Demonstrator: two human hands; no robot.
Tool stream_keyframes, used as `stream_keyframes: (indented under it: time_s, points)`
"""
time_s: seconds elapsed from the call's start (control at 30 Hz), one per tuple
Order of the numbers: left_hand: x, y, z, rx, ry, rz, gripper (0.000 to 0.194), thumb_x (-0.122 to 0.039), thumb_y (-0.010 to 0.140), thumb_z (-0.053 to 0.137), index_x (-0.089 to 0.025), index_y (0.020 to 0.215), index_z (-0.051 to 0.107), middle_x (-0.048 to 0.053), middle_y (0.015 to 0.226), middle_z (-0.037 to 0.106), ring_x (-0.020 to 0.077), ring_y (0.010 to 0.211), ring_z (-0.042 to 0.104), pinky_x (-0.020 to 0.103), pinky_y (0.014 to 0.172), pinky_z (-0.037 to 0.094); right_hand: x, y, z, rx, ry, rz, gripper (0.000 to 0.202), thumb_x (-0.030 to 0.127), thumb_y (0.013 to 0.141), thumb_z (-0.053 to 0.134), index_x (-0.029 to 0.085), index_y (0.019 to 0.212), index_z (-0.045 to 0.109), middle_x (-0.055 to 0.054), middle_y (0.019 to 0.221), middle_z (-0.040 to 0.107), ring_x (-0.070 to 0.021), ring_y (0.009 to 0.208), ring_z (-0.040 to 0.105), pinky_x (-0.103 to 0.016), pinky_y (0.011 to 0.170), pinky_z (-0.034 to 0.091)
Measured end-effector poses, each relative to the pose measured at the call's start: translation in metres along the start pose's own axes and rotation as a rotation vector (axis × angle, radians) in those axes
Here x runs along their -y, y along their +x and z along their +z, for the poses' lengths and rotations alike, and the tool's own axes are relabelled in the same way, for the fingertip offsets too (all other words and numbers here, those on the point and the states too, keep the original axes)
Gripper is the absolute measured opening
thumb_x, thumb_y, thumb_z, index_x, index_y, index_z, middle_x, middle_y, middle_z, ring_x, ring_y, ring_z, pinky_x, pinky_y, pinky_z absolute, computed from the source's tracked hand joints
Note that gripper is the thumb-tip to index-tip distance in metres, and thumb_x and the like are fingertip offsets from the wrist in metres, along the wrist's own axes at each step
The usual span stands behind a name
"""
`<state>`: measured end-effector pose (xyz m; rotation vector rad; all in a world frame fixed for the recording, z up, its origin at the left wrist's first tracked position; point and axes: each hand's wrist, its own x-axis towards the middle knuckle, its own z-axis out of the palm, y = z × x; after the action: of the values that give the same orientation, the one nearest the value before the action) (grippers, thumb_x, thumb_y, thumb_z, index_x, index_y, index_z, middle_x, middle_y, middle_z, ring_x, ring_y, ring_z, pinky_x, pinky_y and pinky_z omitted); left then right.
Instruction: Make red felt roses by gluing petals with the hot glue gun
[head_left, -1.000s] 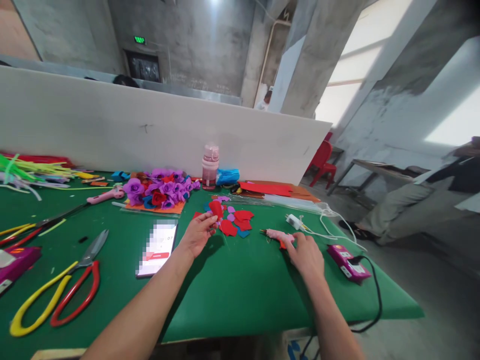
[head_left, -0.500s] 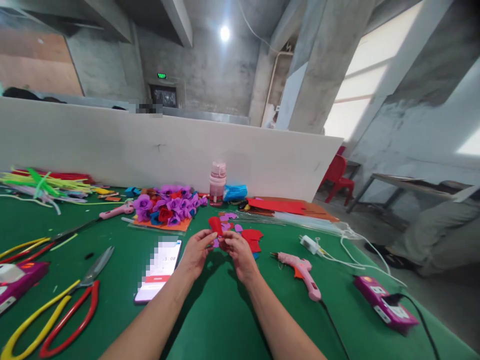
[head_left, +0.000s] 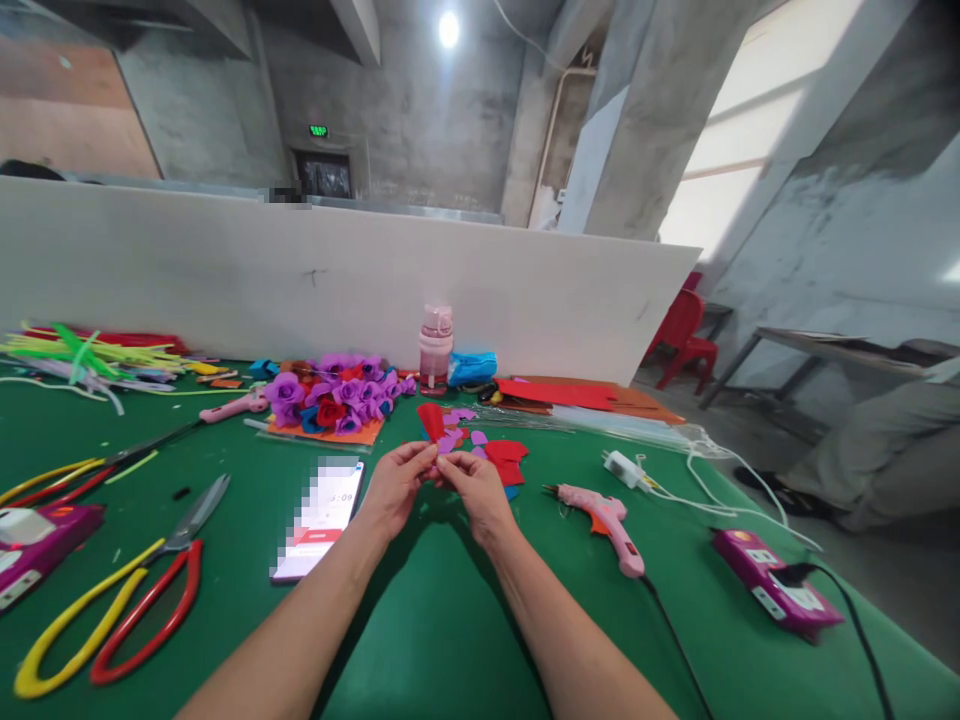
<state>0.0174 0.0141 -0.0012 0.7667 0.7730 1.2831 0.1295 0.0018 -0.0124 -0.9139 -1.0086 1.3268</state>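
Note:
Between my two hands a red petal piece (head_left: 430,422) stands up, gathered narrow at its lower end. My left hand (head_left: 401,483) pinches that lower end from the left with thumb and finger. From the other side my right hand (head_left: 475,490) pinches the same spot, so the fingertips meet and hide the piece's base. Just beyond lie loose purple petals (head_left: 450,438) and red petals (head_left: 508,462). A heap of purple, red and blue flowers (head_left: 341,397) rests on an orange sheet to the left.
Scissors (head_left: 161,575) and a phone (head_left: 319,520) lie left of my arms. A pink glue gun (head_left: 604,520), a purple power strip (head_left: 776,585) and a white plug (head_left: 626,468) are on the right. A pink bottle (head_left: 436,355) stands at the back before a white partition (head_left: 360,270).
My fingers have slid down to the red petal's lower end, so more of its flared top shows. The camera view has tilted slightly downward.

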Motion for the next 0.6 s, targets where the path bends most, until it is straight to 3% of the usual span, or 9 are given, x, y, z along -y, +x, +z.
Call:
stream_keyframes:
  time_s: [0.37, 0.5, 0.6]
  points:
    - [0.001, -0.002, 0.001, 0.022, 0.026, 0.013, 0.026, -0.028, 0.053, 0.079, -0.012, 0.063, 0.062, -0.002, 0.059, 0.059, 0.0070, 0.055, 0.051, 0.020, 0.054, 0.039, 0.001, -0.001, 0.001, 0.023, -0.017, -0.003, 0.022, 0.037, 0.060, 0.071, 0.015, 0.063, 0.065, 0.000, 0.056, 0.063, -0.0114, 0.054, 0.056, -0.025, 0.060, 0.044]
    - [-0.005, -0.003, 0.000, -0.031, 0.020, 0.070, 0.025, -0.026, 0.054, 0.079, -0.014, 0.066, 0.060, -0.002, 0.064, 0.061, 0.0057, 0.056, 0.052, 0.017, 0.053, 0.038, 0.008, 0.003, -0.007, -0.100, -0.122, -0.057, 0.018, 0.033, 0.060, 0.071, 0.017, 0.065, 0.065, 0.002, 0.058, 0.061, -0.0100, 0.055, 0.052, -0.023, 0.058, 0.040]
    - [-0.007, -0.008, 0.003, 0.038, 0.021, 0.032, 0.025, -0.027, 0.058, 0.077, -0.014, 0.068, 0.058, -0.002, 0.065, 0.061, 0.0051, 0.052, 0.051, 0.017, 0.050, 0.037, 0.012, 0.003, -0.010, -0.104, 0.013, -0.055, 0.019, 0.031, 0.062, 0.069, 0.019, 0.076, 0.067, 0.002, 0.069, 0.063, -0.0100, 0.063, 0.054, -0.022, 0.061, 0.041]
